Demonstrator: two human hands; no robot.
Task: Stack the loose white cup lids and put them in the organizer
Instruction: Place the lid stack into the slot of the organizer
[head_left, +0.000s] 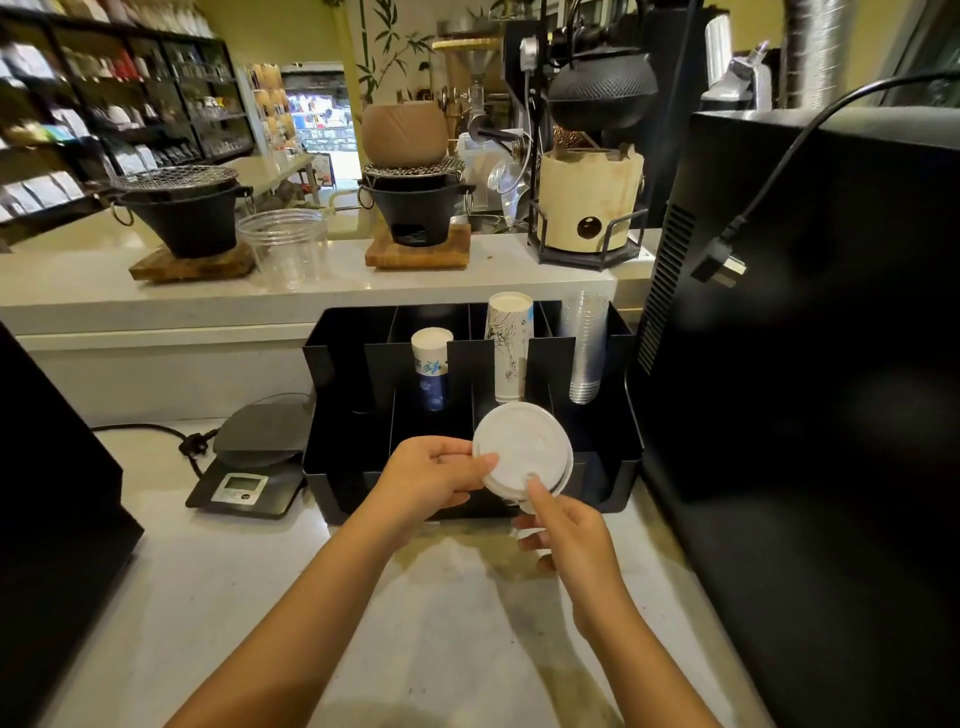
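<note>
A stack of white cup lids is tilted toward me, held just above the front compartments of the black organizer. My left hand grips the stack's left edge, thumb on its face. My right hand holds the lower right edge, index finger on the top lid. In the organizer's back slots stand a short blue-printed paper cup stack, a taller white paper cup stack and a stack of clear plastic cups.
A digital scale sits left of the organizer, with a black cable beside it. A large black machine stands close on the right. Another dark appliance is at the left edge. Stoves, a clear container and a kettle sit on the raised counter behind.
</note>
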